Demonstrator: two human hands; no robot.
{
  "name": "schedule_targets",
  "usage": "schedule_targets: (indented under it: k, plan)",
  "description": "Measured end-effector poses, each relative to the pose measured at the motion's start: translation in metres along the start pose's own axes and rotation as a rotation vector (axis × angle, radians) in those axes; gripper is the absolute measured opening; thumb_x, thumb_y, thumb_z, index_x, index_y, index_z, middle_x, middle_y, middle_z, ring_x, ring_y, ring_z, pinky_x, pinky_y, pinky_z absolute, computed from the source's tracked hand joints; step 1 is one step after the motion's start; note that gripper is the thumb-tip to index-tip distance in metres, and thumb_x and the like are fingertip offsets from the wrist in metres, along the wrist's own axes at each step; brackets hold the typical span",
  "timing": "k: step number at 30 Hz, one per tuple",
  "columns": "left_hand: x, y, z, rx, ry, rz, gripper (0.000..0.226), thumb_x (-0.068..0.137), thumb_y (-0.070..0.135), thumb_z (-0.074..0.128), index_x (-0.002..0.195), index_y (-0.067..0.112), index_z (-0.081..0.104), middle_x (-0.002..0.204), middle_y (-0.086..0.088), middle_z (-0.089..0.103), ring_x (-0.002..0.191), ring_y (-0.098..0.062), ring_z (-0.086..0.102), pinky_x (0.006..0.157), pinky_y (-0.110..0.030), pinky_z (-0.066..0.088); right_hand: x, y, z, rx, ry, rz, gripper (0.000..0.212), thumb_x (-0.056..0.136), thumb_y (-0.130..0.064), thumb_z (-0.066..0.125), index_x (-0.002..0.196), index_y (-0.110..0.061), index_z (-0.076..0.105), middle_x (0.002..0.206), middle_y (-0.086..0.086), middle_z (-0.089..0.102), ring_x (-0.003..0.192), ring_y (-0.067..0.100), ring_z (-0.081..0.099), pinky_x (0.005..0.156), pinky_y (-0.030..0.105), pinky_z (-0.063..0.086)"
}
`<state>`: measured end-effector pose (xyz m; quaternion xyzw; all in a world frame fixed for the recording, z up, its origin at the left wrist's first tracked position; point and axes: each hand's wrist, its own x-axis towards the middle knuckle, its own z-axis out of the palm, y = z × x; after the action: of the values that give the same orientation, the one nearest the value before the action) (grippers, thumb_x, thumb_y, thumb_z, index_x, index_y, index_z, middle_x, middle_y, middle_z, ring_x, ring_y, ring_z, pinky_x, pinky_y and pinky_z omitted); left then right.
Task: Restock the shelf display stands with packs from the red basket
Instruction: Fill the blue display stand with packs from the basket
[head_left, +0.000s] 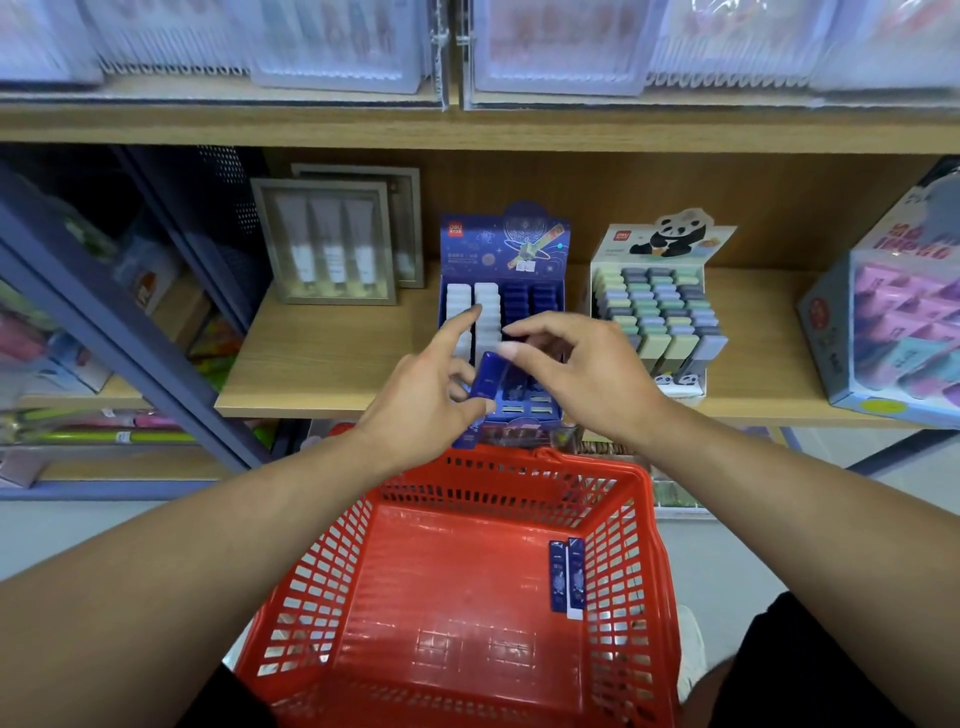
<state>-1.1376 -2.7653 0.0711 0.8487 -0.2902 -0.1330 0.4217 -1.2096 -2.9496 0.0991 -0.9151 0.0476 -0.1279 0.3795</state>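
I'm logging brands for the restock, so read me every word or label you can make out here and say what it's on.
"deli": red logo on the blue display stand's header card.
"deli": red logo on the panda display stand's header card.
Pink lettering on the pastel box: too distorted to read.
Print on the blue packs in the red basket: too small.
Framed tubes: labels blurred.

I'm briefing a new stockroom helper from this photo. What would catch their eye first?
Probably the red basket at bottom centre, with two blue packs against its right wall. Above it, both hands meet over the blue display stand on the wooden shelf, the left hand gripping a blue pack.
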Motion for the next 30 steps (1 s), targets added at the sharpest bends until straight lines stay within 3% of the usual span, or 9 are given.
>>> schedule_targets:
  k: [3, 7, 9, 11, 14, 17, 22, 25, 30]
  plan:
    - [-0.004, 0.008, 0.008, -0.062, -0.004, 0.039, 0.099, 0.084, 0.018, 0.080, 0.156, 0.045, 0.018, 0.091, 0.008, 0.071, 0.078, -0.006, 0.067, 0.070, -0.009, 0.048, -0.010, -0.004, 0.004, 0.097, -0.106, -0.020, 0.029, 0.089, -0.032, 0.074, 0.117, -0.024, 0.070, 0.091, -0.012, 0.069, 0.079, 0.002, 0.065, 0.072, 0.015, 0.050]
    - [-0.003, 0.010, 0.009, 0.020, 0.018, 0.069, 0.079, 0.087, 0.031, 0.077, 0.151, 0.040, 0.032, 0.098, 0.012, 0.066, 0.085, -0.002, 0.066, 0.079, -0.020, 0.054, -0.007, 0.001, -0.001, 0.134, -0.045, 0.012, 0.024, 0.090, -0.025, 0.074, 0.114, -0.023, 0.074, 0.080, -0.012, 0.070, 0.068, 0.001, 0.064, 0.064, 0.013, 0.048]
    - [-0.001, 0.006, 0.005, 0.205, 0.139, 0.175, 0.060, 0.088, 0.035, 0.074, 0.141, 0.031, 0.049, 0.112, 0.010, 0.062, 0.098, -0.006, 0.063, 0.088, -0.031, 0.054, -0.002, 0.009, -0.009, 0.090, 0.004, 0.024, 0.025, 0.090, -0.029, 0.074, 0.115, -0.028, 0.075, 0.081, -0.010, 0.070, 0.068, 0.005, 0.065, 0.065, 0.023, 0.052]
    - [0.000, 0.001, 0.001, 0.409, 0.199, 0.252, 0.055, 0.087, 0.032, 0.074, 0.138, 0.023, 0.055, 0.135, 0.002, 0.052, 0.121, -0.018, 0.053, 0.103, -0.038, 0.047, 0.000, 0.018, -0.015, 0.035, 0.024, 0.054, 0.026, 0.089, -0.029, 0.075, 0.115, -0.028, 0.074, 0.077, -0.011, 0.069, 0.062, 0.003, 0.062, 0.063, 0.021, 0.048]
    - [-0.001, -0.004, 0.002, 0.517, 0.022, 0.151, 0.081, 0.087, 0.035, 0.072, 0.156, 0.028, 0.031, 0.166, -0.004, 0.016, 0.147, -0.022, 0.025, 0.119, -0.037, 0.031, -0.001, 0.027, -0.016, -0.029, 0.046, 0.082, 0.022, 0.088, -0.026, 0.076, 0.110, -0.026, 0.074, 0.078, -0.017, 0.066, 0.066, -0.005, 0.059, 0.066, 0.010, 0.041]
    - [-0.003, -0.005, 0.005, 0.511, -0.125, 0.079, 0.099, 0.087, 0.039, 0.072, 0.160, 0.035, 0.006, 0.168, 0.008, -0.012, 0.151, -0.018, 0.021, 0.113, -0.031, 0.034, -0.002, 0.030, -0.012, -0.086, 0.037, 0.078, 0.015, 0.089, -0.024, 0.076, 0.102, -0.028, 0.070, 0.080, -0.020, 0.063, 0.073, -0.005, 0.058, 0.074, 0.018, 0.045]
    - [-0.004, -0.001, 0.004, 0.494, -0.135, 0.062, 0.107, 0.083, 0.048, 0.074, 0.159, 0.038, -0.001, 0.165, 0.017, -0.020, 0.154, -0.016, 0.012, 0.112, -0.038, 0.040, -0.001, 0.029, -0.013, -0.097, 0.021, 0.062, 0.012, 0.089, -0.021, 0.076, 0.098, -0.025, 0.070, 0.071, -0.021, 0.059, 0.063, -0.011, 0.055, 0.061, 0.006, 0.035]
    - [-0.004, -0.001, 0.005, 0.477, -0.146, 0.051, 0.109, 0.082, 0.048, 0.075, 0.159, 0.039, -0.002, 0.164, 0.018, -0.022, 0.155, -0.014, 0.008, 0.113, -0.037, 0.039, 0.001, 0.027, -0.014, -0.091, -0.003, 0.068, 0.011, 0.088, -0.022, 0.077, 0.098, -0.024, 0.074, 0.067, -0.021, 0.059, 0.060, -0.011, 0.056, 0.058, 0.006, 0.035]
    - [-0.004, -0.004, 0.009, 0.464, -0.144, 0.059, 0.112, 0.081, 0.045, 0.077, 0.159, 0.036, -0.002, 0.165, 0.014, -0.021, 0.155, -0.015, 0.002, 0.120, -0.035, 0.030, 0.001, 0.023, -0.017, -0.160, -0.084, 0.034, 0.016, 0.092, -0.029, 0.071, 0.107, -0.024, 0.076, 0.086, -0.021, 0.066, 0.073, -0.009, 0.060, 0.066, 0.005, 0.038]
